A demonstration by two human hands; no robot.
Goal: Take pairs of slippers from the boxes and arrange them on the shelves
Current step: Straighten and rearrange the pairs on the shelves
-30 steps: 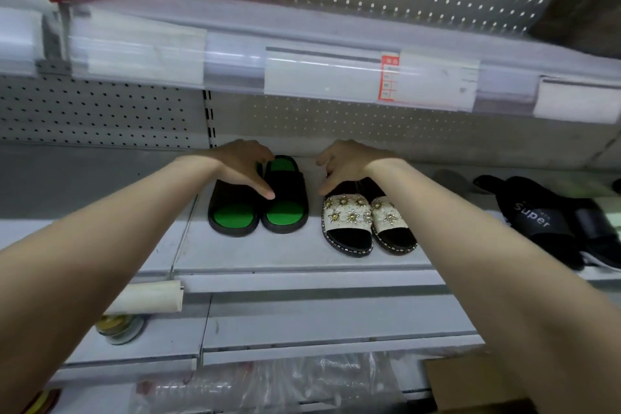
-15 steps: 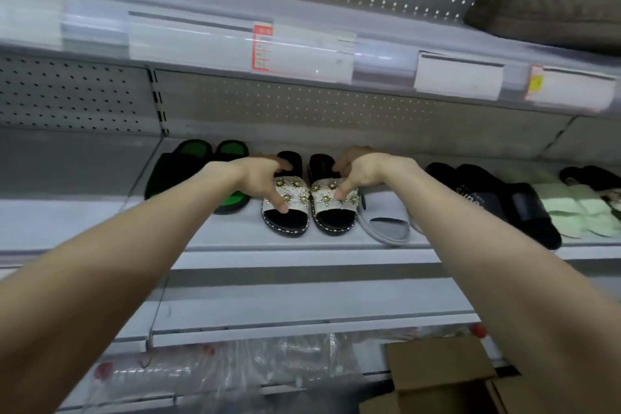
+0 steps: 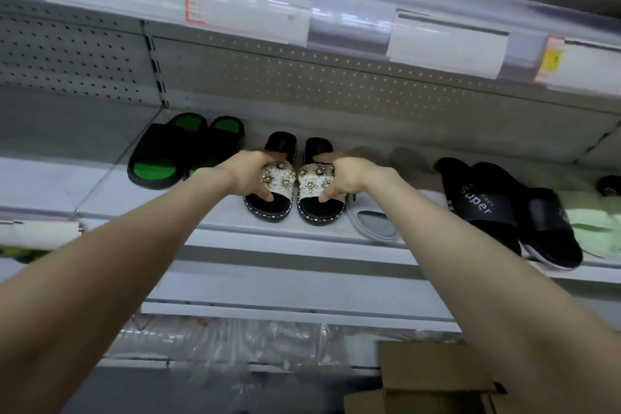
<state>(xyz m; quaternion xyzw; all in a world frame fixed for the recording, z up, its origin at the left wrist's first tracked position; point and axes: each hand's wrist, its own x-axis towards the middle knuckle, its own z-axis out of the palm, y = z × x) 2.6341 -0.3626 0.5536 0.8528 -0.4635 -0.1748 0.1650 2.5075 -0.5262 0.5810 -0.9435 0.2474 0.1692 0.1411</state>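
A person's left hand point(image 3: 248, 175) and right hand point(image 3: 349, 175) each grip one strap of the studded slippers point(image 3: 311, 180), which sit side by side on the shelf point(image 3: 302, 239) between a green-lined pair point(image 3: 181, 151) and a grey slipper point(image 3: 373, 225). They look light and thick-soled, and the straps seem the best place to hold them, though the studs could snag. Their toes face the shelf front, with the long axes running front to back.
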